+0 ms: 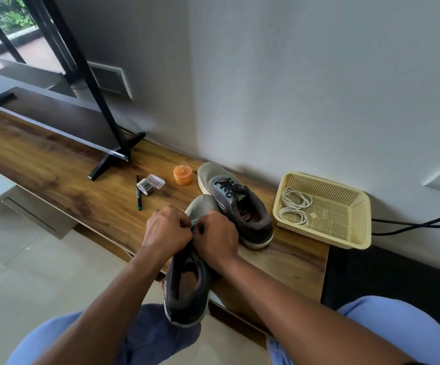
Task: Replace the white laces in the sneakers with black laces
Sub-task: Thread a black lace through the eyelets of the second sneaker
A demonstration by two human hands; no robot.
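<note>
A: Where's the shoe being laced?

B: The near sneaker (pixel 187 283) sits at lower centre of the frame, its heel hanging off the front edge of the wooden shelf (pixel 63 175) and its toe pointing away. Both hands are bunched over its eyelets. The left hand (pixel 167 229) and the right hand (pixel 215 237) have their fingers curled tight, knuckles nearly touching, and seem to pinch something dark between them, most likely the black lace (pixel 193 227). Only a sliver of it shows, so I can't tell which eyelet it's going through.

A: What could go wrong?

B: The heel has nothing under it. A hard tug on the lace could tip the shoe off the edge toward the lap. And with the hands covering the eyelets, a skipped hole or uneven ends would be easy to miss.

A: And the other one?

B: The far sneaker (pixel 236 206) lies just behind, right of centre, already wearing black laces. It nearly touches the near one, so a jerk could shove it.

A: The old laces?

B: Two white coils (pixel 294 206) lie in the yellow basket (pixel 345 227) at right, well out of the way. An orange jar (pixel 183 175), a small clear box (pixel 150 184) and a pen (pixel 138 193) sit left of the shoes; a swinging elbow could knock them.
</note>
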